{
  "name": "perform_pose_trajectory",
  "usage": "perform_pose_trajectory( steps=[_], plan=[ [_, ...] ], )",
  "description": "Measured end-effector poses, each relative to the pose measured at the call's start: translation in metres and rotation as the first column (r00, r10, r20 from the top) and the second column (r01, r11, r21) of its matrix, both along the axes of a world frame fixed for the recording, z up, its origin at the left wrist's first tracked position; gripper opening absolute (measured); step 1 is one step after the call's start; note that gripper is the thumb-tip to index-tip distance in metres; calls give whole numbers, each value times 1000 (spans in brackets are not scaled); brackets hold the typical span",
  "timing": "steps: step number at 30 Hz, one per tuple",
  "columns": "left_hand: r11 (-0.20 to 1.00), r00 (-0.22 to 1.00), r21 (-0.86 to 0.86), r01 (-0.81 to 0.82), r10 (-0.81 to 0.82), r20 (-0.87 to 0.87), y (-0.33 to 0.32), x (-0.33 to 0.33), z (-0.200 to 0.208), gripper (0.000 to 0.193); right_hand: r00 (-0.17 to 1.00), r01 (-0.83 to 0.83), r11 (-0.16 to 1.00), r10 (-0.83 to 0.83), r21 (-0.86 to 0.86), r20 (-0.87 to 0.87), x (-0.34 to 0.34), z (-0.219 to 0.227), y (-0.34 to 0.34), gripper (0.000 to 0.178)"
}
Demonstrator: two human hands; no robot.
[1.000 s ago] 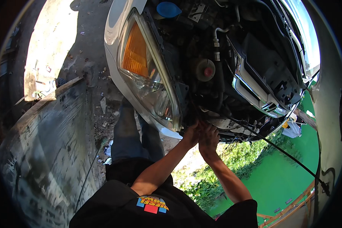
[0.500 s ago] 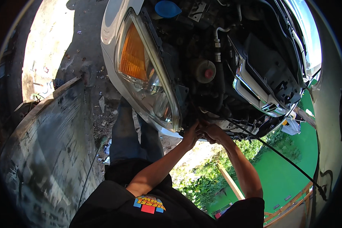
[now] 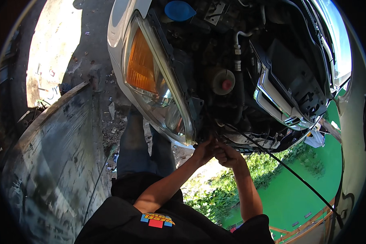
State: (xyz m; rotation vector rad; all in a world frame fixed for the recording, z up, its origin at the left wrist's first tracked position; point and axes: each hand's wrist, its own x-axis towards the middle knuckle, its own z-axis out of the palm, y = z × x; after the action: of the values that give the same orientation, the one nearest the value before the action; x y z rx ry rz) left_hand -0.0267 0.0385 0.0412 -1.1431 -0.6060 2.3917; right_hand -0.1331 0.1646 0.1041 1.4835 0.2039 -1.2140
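Observation:
Both of my hands meet at the shaded lower front of an open engine bay, beside the inner lower corner of a car headlight (image 3: 173,116) with an orange lens. My left hand (image 3: 203,151) reaches up into the shadow, its fingertips lost in the dark. Close against it, my right hand (image 3: 227,155) is closed, the fingers curled in. Whatever lies between the fingers is too dark to make out. Above the hands sits a round, pale reservoir with a red cap (image 3: 226,84). A thin black rod (image 3: 280,162) slants down to the right from just above my right hand.
A chrome grille (image 3: 278,103) stands right of the engine bay, and a blue cap (image 3: 179,11) shows at the top. The raised hood (image 3: 356,134) curves along the right. A worn, stained panel (image 3: 57,162) leans at left. Green plants (image 3: 209,195) and bright green water (image 3: 293,191) lie below.
My right hand has dropped slightly and its fingers are curled more tightly, with the forearm more upright. My left hand has moved a little lower. The view has shifted slightly.

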Motion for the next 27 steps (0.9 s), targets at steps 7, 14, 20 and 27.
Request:
perform_pose_trajectory(
  steps=[7,14,20,27],
  plan=[
    [939,955,-199,279,-251,155,-17,-10,11,30,869,494,867,-495,-55,7,39,-2,-19,33],
    [900,934,-265,347,-306,185,-14,-5,3,36,874,441,898,-427,7,-231,54,7,-22,38],
    [917,968,-321,238,-252,-3,-11,3,-14,40,-303,-479,98,914,872,-269,51,39,-69,53],
    [891,942,-310,332,-295,160,-6,0,-15,43,-607,-221,-377,775,900,176,53,36,-105,46]
  ],
)
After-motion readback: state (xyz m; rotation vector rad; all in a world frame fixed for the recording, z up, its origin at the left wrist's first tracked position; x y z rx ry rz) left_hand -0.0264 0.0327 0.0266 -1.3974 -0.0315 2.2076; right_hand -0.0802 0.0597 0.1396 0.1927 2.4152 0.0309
